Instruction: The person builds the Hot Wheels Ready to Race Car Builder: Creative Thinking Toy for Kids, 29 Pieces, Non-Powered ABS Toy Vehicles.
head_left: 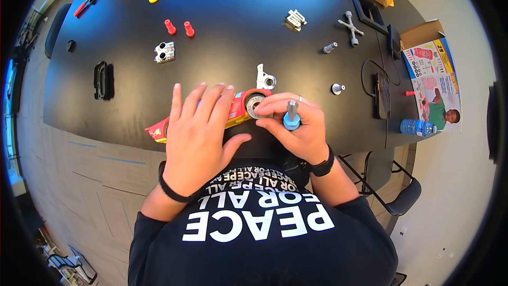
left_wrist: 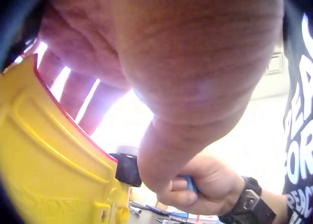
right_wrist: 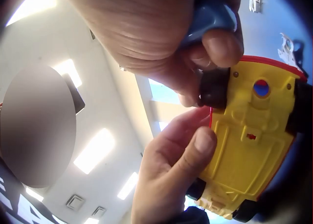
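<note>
- Head: left hand [head_left: 197,122], straight-fingered, rests on a toy car [head_left: 237,107] at the table's [head_left: 222,63] edge; right hand [head_left: 307,130] grips a screwdriver [head_left: 292,117].
- Left wrist: yellow underside [left_wrist: 51,150] shows.
- Right wrist: right hand clasps blue handle [right_wrist: 212,19].

Black short-sleeved T-shirt [head_left: 259,262], white PEACE FOR ALL lettering [head_left: 257,226], black wrist straps [head_left: 322,166], thin ring [head_left: 300,98]

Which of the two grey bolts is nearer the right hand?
The lower grey bolt in the head view, just beyond the right hand; the upper grey bolt is farther off, near the cross-shaped wrench.
</note>
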`<action>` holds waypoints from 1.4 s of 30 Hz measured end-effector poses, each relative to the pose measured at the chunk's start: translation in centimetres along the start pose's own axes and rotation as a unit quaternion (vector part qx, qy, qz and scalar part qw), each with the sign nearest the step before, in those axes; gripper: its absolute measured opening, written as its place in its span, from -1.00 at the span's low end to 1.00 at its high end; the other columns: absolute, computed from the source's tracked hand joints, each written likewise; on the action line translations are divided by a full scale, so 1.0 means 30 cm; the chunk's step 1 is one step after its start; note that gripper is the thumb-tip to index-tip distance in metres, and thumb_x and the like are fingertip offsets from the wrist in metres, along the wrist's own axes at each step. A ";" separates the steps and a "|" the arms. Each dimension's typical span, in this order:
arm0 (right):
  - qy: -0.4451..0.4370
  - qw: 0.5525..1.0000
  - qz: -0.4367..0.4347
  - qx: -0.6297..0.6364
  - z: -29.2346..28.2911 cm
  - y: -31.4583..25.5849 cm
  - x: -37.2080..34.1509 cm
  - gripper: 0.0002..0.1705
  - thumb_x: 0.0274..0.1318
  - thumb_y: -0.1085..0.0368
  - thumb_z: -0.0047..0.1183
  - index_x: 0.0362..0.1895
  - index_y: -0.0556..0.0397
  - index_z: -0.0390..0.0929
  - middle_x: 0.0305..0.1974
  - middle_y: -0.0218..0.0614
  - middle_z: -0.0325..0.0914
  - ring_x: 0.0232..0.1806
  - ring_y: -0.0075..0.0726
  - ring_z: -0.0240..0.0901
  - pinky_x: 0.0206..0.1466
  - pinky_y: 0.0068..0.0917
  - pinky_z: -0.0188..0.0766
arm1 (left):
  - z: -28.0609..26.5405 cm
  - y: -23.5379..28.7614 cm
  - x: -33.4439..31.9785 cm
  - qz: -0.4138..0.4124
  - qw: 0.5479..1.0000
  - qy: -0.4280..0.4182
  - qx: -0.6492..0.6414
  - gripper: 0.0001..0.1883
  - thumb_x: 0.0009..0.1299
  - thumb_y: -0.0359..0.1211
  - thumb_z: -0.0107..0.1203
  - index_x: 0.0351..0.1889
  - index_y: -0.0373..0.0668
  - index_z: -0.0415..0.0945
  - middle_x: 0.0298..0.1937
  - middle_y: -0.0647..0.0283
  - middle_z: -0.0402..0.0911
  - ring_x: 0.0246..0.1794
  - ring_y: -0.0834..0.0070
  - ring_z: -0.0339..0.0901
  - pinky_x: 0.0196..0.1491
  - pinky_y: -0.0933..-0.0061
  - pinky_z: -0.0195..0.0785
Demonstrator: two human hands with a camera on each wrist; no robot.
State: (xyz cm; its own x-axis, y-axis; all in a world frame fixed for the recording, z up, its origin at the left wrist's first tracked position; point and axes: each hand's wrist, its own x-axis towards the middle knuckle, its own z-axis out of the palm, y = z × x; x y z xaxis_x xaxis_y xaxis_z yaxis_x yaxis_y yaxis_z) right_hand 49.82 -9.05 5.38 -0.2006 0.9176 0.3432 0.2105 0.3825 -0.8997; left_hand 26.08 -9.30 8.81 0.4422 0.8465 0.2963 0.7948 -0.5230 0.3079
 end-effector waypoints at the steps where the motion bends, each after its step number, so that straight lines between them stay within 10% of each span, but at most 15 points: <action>1: 0.023 1.000 0.003 -0.009 0.006 0.002 -0.004 -0.76 0.12 0.51 0.53 -0.11 0.09 0.81 -0.10 -0.23 0.86 -0.02 -0.17 0.81 0.08 -0.29 0.69 | 0.008 0.011 0.012 0.002 1.000 0.000 -0.001 -0.16 0.23 -0.09 0.58 0.46 -0.16 0.55 0.40 0.14 0.65 0.46 -0.02 0.53 0.62 -0.38 0.16; 8: 0.005 0.994 0.026 -0.103 0.057 0.039 -0.034 -0.71 0.22 0.47 0.45 0.01 0.14 0.72 -0.19 -0.15 0.79 -0.18 0.01 0.74 -0.11 -0.23 0.60 | 0.158 0.037 0.012 -0.038 0.994 -0.060 -0.083 -0.41 0.16 -0.33 0.55 0.18 -0.17 0.63 0.07 0.16 0.64 0.11 0.09 0.57 0.25 -0.03 0.42; 26: -0.012 0.991 0.133 -0.026 0.028 0.106 -0.088 -0.69 0.22 0.46 0.44 0.05 0.11 0.74 -0.18 -0.34 0.64 -0.11 -0.32 0.62 0.05 -0.36 0.55 | 0.139 -0.025 0.011 -0.014 0.986 -0.163 -0.044 -0.14 -0.14 0.12 0.73 0.02 -0.22 0.68 0.00 0.19 0.65 0.17 0.15 0.53 0.46 -0.04 0.12; 42: -0.033 0.999 -0.024 0.016 -0.023 0.000 -0.013 -0.75 0.17 0.57 0.44 -0.06 0.14 0.78 -0.01 -0.25 0.71 0.02 -0.21 0.74 0.08 -0.32 0.67 | 0.167 0.018 0.016 -0.002 0.993 0.106 -0.042 -0.31 0.02 -0.20 0.68 0.15 -0.11 0.69 0.04 0.25 0.59 0.12 0.16 0.55 0.36 -0.11 0.18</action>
State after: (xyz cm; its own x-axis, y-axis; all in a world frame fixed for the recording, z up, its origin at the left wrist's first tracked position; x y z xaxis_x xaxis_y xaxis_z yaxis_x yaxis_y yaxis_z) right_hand 50.55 -9.33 5.44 -0.2723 0.8887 0.3689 0.1682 0.4214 -0.8911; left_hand 28.79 -8.68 4.57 0.3339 0.8133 0.4765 0.7555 -0.5332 0.3807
